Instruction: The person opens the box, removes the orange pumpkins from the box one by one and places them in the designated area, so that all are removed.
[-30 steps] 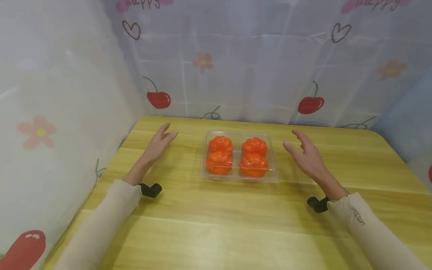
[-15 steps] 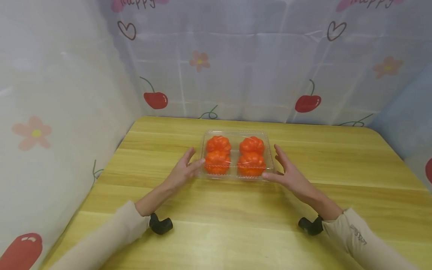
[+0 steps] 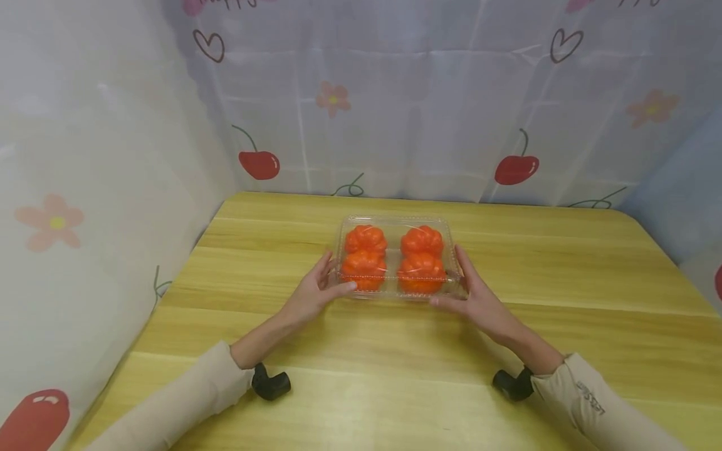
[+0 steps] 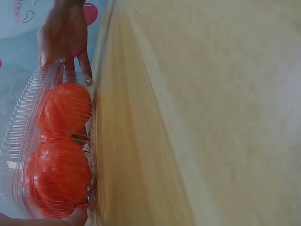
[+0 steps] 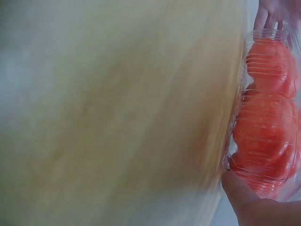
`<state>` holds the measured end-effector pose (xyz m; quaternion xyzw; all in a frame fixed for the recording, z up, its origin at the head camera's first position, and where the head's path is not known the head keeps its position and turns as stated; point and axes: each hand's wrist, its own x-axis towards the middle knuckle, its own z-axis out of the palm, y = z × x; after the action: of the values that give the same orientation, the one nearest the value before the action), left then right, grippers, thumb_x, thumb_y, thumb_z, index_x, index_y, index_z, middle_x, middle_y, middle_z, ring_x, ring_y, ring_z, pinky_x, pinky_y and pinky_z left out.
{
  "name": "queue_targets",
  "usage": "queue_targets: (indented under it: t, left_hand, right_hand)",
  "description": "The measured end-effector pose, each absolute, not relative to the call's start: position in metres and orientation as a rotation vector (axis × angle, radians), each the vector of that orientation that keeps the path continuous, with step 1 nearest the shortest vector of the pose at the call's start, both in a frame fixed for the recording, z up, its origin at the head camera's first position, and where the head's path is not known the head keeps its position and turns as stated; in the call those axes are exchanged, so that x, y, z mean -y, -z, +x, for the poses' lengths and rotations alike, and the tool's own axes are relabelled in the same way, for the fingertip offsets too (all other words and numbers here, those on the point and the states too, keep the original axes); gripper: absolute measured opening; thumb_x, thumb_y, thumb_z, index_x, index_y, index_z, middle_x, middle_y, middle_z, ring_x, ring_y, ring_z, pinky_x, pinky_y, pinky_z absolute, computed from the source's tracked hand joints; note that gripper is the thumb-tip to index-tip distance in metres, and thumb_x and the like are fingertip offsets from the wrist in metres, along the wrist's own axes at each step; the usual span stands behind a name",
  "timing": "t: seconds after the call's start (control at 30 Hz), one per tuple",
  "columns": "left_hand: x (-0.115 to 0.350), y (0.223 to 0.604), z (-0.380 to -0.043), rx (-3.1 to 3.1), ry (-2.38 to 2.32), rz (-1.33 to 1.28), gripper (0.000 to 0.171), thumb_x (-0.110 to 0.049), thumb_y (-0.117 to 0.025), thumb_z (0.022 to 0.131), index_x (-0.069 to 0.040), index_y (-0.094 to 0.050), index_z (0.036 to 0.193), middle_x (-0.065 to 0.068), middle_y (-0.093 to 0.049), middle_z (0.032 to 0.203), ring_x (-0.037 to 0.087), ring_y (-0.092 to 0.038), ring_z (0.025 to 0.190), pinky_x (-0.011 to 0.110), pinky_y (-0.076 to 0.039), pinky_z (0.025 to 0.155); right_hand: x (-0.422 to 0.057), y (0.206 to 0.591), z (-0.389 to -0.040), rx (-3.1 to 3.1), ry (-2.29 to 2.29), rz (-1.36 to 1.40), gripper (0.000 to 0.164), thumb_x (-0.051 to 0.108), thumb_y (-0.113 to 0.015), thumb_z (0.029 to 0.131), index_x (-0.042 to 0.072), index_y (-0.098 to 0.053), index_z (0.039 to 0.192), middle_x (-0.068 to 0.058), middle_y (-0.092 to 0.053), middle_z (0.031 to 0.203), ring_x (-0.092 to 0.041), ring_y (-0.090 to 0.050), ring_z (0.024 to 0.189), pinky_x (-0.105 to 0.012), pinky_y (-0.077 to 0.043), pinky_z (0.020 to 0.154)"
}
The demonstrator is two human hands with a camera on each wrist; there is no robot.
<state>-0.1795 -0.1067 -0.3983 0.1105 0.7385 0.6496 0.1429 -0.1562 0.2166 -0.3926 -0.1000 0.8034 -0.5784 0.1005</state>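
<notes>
A clear plastic clamshell box (image 3: 393, 282) sits in the middle of the table in the head view. Several glossy orange toy-like pumpkins (image 3: 422, 269) show through its lid. My left hand (image 3: 304, 302) grips the box's left side, thumb at the front corner and fingers along the side. On the opposite side my right hand (image 3: 489, 308) holds it the same way, its thumb at the front edge. In the left wrist view the ribbed wall of the box (image 4: 23, 122) lies between both hands; in the right wrist view my right thumb (image 5: 240, 190) rests at its lower edge.
The wood-grain table (image 3: 361, 388) runs up to a printed curtain (image 3: 406, 125) with cherries and flowers at the back. Another curtain (image 3: 113, 156) hangs along the left side. Black wrist mounts (image 3: 271, 383) sit below both hands.
Both hands have come inward from either side of the box and now grip its sides, thumbs at the front edge. The box stays at about the same spot.
</notes>
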Motion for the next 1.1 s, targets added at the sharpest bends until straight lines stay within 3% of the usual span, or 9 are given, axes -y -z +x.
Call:
queue_targets:
  t: [0.23,0.53,0.83,1.1]
  left_hand:
    - [0.1053,0.4028,-0.1777,-2.229,-1.79,0.358,0.11,-0.024,-0.08,0.085,-0.007,0.0,0.159,0.009,-0.019,0.162,0.029,-0.017,0.148,0.044,-0.021,0.117]
    - [0.1028,0.4052,-0.1775,-2.283,-1.764,0.361,0.114,-0.024,-0.082,0.083,-0.006,0.001,0.158,0.008,-0.022,0.162,0.027,-0.02,0.147,0.045,-0.021,0.117]
    - [0.1031,0.4046,-0.1782,-2.28,-1.762,0.367,0.113,-0.023,-0.082,0.083,-0.005,-0.001,0.158,0.01,-0.022,0.161,0.027,-0.02,0.147,0.044,-0.019,0.118]
    - [0.1057,0.4056,-0.1779,-2.259,-1.767,0.395,0.108,-0.02,-0.079,0.086,-0.005,0.0,0.158,0.009,-0.018,0.163,0.026,-0.017,0.148,0.045,-0.021,0.117]
  right_hand:
    - [-0.2178,0.3937,-0.1579,-2.382,1.716,-0.289,0.112,0.026,-0.077,0.088,0.03,0.01,0.158,0.002,0.005,0.165,-0.037,-0.017,0.147,-0.061,-0.029,0.109]
    - [-0.2154,0.3947,-0.1579,-2.365,1.73,-0.313,0.118,0.018,-0.081,0.084,0.027,0.01,0.158,0.001,0.005,0.165,-0.036,-0.025,0.144,-0.053,-0.042,0.103]
    - [-0.2144,0.3892,-0.1546,-2.362,1.717,-0.354,0.111,0.017,-0.075,0.089,0.028,0.01,0.158,-0.009,0.004,0.165,-0.042,-0.023,0.144,-0.057,-0.038,0.104]
    - [-0.2165,0.3922,-0.1557,-2.36,1.716,-0.331,0.112,0.019,-0.075,0.089,0.021,0.013,0.158,-0.003,0.009,0.165,-0.039,-0.014,0.147,-0.064,-0.027,0.108]
